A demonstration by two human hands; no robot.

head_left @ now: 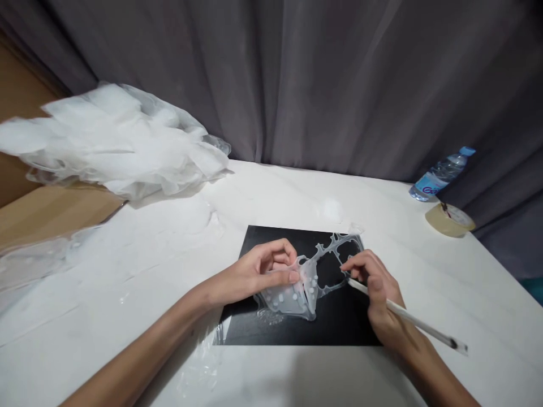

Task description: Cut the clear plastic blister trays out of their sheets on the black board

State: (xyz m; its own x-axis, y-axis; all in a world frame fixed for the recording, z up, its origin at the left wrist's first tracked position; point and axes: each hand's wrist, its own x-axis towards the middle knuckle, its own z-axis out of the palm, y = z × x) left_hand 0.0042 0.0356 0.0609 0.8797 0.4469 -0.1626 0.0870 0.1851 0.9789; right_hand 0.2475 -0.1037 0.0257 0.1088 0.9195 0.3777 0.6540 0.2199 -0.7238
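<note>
Head view: the left hand (250, 278) has thumb and fingertips pinched together on a cloudy, flexible plastic sheet (285, 302) dotted with small raised nubs, probably to steady such a thin, slippery piece over the mat (331, 332). The mat's flat black surface likely helps the translucent edges show against the white desk (288, 192). Beside the sheet, a glassy, branching web (328, 247) arches in open loops towards the right hand (384, 302), whose fingers close around a slim, pen-like tool (419, 323), angled so its tip meets or nearly meets the web; actual contact is unclear. Crumpled, filmy white plastic (127, 144) is heaped at the far left
</note>
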